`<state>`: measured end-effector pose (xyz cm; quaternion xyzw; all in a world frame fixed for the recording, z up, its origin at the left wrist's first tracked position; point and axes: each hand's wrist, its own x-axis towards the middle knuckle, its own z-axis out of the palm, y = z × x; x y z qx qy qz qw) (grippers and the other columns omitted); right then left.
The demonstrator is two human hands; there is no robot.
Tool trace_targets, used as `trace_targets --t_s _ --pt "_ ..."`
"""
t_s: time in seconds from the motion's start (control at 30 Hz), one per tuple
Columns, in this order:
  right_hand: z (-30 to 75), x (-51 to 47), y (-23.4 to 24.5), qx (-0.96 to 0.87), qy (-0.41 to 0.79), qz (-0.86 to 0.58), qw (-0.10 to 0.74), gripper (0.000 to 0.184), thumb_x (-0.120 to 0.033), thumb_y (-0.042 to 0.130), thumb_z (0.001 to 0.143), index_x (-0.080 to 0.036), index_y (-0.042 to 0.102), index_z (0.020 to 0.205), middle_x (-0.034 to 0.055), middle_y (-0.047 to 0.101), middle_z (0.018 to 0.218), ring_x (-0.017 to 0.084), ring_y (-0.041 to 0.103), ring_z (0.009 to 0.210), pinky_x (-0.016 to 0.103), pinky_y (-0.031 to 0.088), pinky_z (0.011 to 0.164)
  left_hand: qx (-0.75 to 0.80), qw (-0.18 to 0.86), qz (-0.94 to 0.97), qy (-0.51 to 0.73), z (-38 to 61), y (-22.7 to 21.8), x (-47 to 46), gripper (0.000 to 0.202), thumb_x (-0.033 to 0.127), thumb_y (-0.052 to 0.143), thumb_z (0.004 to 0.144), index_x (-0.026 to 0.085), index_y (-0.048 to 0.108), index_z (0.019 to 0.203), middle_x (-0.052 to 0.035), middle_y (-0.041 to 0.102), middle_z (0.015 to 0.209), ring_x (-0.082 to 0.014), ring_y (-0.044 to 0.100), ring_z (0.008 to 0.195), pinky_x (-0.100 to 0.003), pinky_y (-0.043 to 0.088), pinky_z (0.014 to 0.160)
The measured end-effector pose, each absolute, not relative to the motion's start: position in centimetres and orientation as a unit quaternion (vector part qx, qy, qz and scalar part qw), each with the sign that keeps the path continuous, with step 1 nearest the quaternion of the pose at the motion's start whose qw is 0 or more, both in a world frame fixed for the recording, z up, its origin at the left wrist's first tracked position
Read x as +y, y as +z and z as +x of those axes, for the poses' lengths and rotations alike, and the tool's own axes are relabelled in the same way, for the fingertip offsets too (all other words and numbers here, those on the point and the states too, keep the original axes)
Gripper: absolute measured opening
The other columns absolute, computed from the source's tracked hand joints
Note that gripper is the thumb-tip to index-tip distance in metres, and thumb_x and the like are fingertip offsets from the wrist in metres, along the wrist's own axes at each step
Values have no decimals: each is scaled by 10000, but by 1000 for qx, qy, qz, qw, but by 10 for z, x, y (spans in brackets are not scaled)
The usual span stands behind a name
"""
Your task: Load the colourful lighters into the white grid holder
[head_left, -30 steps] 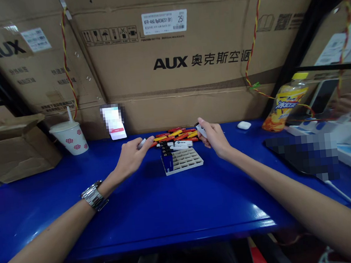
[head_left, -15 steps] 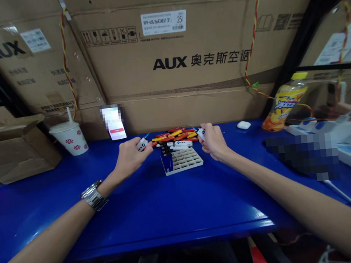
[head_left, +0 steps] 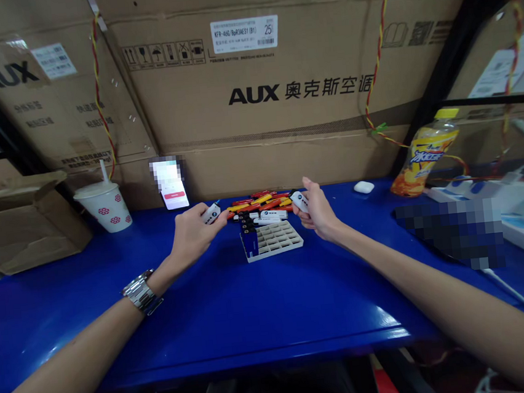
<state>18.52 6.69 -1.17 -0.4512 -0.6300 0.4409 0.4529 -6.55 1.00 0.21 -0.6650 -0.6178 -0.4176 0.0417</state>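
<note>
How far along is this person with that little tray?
Done: dark blue sticks fill the end of the grid tray. In hand: the left hand holds a white stick, the right hand another. Remaining: the tray's other slots, and the red-and-yellow pile.

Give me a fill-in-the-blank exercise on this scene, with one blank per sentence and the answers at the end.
The object in the left hand and the object in the right hand are both mainly ____.
The metal watch is on the ____ wrist.
The paper cup has a straw and ____ flowers printed on it.
The large carton behind the blue table shows the brand name ____.

white; left; red; AUX
</note>
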Motion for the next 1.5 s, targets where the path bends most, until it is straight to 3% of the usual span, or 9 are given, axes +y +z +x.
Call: trace_targets --t_s 0.17,0.27,0.4,0.53,0.7,0.83,0.97,1.2,1.5 --pt "181 62 -6 -658 404 -405 490 374 -554 438 888 -216 441 725 -57 427 451 84 365 365 225 280 369 -617 51 -661 -424 -67 1 12 304 331 574 733 206 364 553 44 400 487 -90 316 467 -261 223 479" --pt "176 62 -9 -721 365 -337 483 333 -524 452 902 -206 461 800 -22 545 583 101 501 504 250 421 501 -616 46 -669 -413 -66 0 12 315 317 577 743 209 351 552 44 399 486 -90 309 461 -268 213 478" --pt "167 63 -14 -743 398 -297 449 299 -495 501 883 -199 477 920 -43 516 599 113 524 553 278 473 550 -618 48 -674 -402 -64 0 11 343 335 581 750 212 332 549 49 385 482 -90 296 457 -270 203 484" --pt "162 64 -16 -762 398 -303 413 262 -425 514 888 -172 522 959 9 591 707 128 563 609 300 485 587 -626 49 -673 -390 -62 0 11 321 321 576 747 208 344 555 54 381 481 -91 303 459 -262 208 490" --pt "158 66 -15 -831 237 -281 418 223 -376 553 872 -174 640 912 68 663 899 174 568 807 328 439 709 -633 36 -674 -380 -58 -1 10 286 319 574 747 203 376 577 55 395 488 -95 331 467 -248 227 491" --pt "153 70 -22 -819 261 -287 421 217 -374 584 840 -165 629 876 46 636 814 147 527 687 301 403 637 -628 34 -677 -382 -57 -2 10 276 310 571 751 199 383 583 54 402 494 -92 342 466 -242 229 486" --pt "151 73 -28 -794 301 -299 435 184 -329 607 804 -182 503 766 -29 513 619 117 460 585 274 364 593 -624 39 -680 -382 -57 -3 11 301 303 577 750 201 356 574 60 381 483 -87 323 456 -241 221 478" --pt "151 69 -27 -839 299 -297 344 78 -196 508 847 -201 456 904 -97 423 505 91 320 468 242 275 527 -622 34 -686 -375 -57 -4 11 313 309 572 755 206 340 573 61 366 477 -88 303 452 -244 209 474" --pt "154 65 -19 -847 242 -291 372 110 -234 522 857 -163 532 941 7 608 695 158 548 663 283 384 640 -620 24 -687 -379 -55 -2 9 297 297 572 759 203 352 583 60 377 485 -88 310 458 -240 216 475"
